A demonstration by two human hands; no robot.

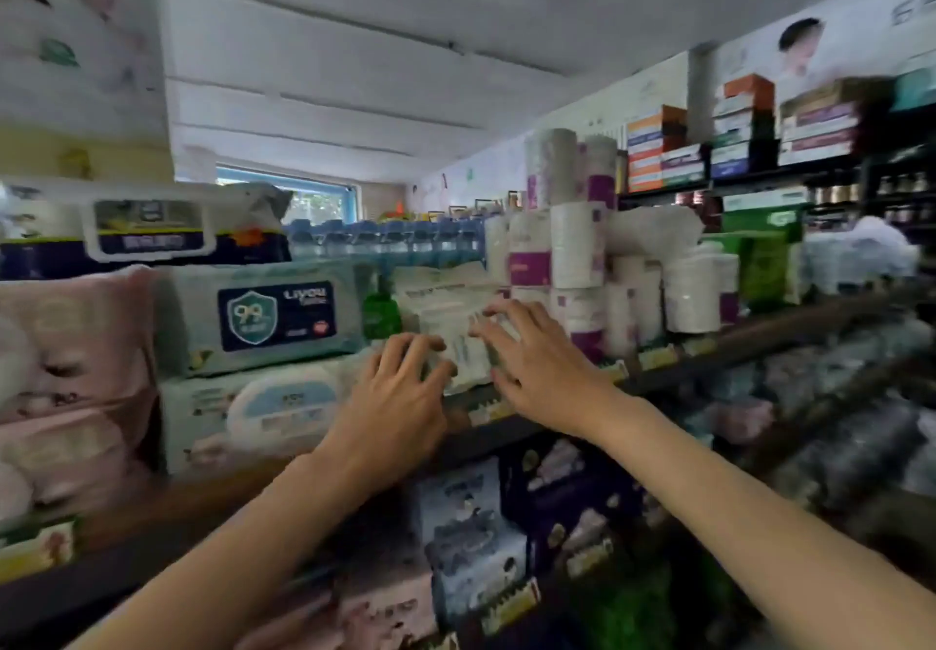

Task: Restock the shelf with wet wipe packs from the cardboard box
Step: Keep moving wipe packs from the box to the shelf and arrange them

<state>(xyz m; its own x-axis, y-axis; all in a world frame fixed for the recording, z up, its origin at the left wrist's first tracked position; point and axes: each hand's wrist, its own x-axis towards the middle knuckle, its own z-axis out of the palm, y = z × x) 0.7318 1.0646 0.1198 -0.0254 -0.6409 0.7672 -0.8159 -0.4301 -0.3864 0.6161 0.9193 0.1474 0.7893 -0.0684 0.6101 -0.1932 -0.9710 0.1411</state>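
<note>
Pressing a small white wipe pack (458, 345) into the stack on the shelf (506, 409), the left hand (400, 391) and right hand (532, 356) lie flat-fingered against it; fetching another from the unseen box likely comes next.

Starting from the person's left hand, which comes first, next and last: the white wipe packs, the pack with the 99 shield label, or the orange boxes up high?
1. White wipe packs: under the left hand fingers, on the shelf edge.
2. 99 shield pack: just left of the hand, stacked.
3. Orange boxes: far up right, on the top shelf.
</note>
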